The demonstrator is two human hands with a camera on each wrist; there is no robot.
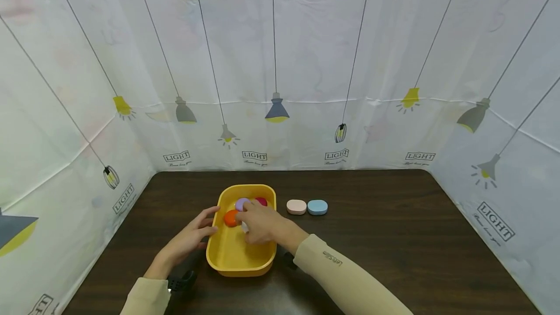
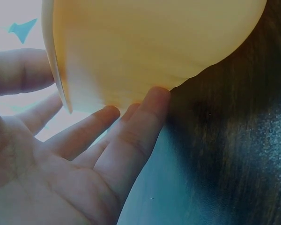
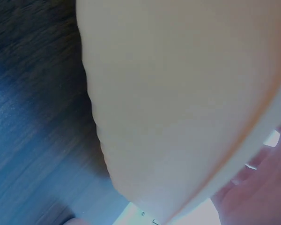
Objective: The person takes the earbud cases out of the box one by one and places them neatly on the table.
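Note:
A yellow rectangular bin (image 1: 242, 257) with rounded corners stands on the table. My left hand (image 1: 185, 243) is at its left side; in the left wrist view the fingers (image 2: 145, 112) touch the outer wall and lie nearly straight. My right hand (image 1: 260, 222) reaches over the right rim into the bin, and pinches a small white piece (image 1: 245, 227), mostly hidden by the fingers. Beside it lie an orange rounded piece (image 1: 231, 218), a purple one (image 1: 241, 203) and a red one (image 1: 261, 201). The bin wall (image 3: 178, 93) hides most of the right hand in the right wrist view.
A pale pink oval piece (image 1: 296, 207) and a light blue oval piece (image 1: 317, 207) lie side by side right of the bin. The dark wooden table (image 1: 393, 237) extends to the right. Behind it hangs a white curtain (image 1: 306, 62) printed with lamps.

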